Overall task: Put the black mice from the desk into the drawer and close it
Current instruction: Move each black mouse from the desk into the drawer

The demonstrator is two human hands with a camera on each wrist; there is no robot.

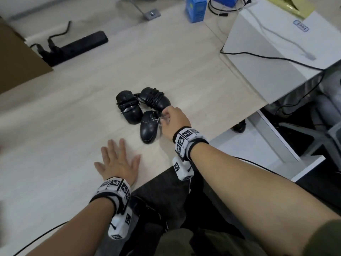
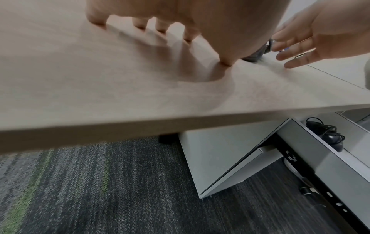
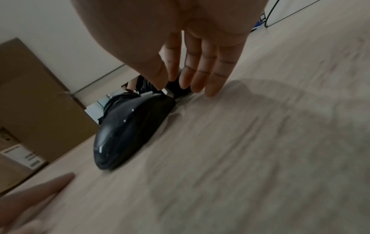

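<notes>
Three black mice (image 1: 143, 108) with wound cables lie clustered on the desk (image 1: 73, 117). The right hand (image 1: 174, 121) reaches the nearest one, fingers extended, thumb touching its front. The left hand (image 1: 118, 163) rests flat, fingers spread. Another mouse (image 2: 328, 134) lies inside the open drawer (image 2: 312, 150).

Both forearms bare. Each wrist wears a white band (image 1: 190, 140) with black trim, tiled with black-and-white square markers; white camera box (image 1: 181, 168) hangs beneath. Olive sleeve (image 1: 326, 239) at right upper arm.
</notes>
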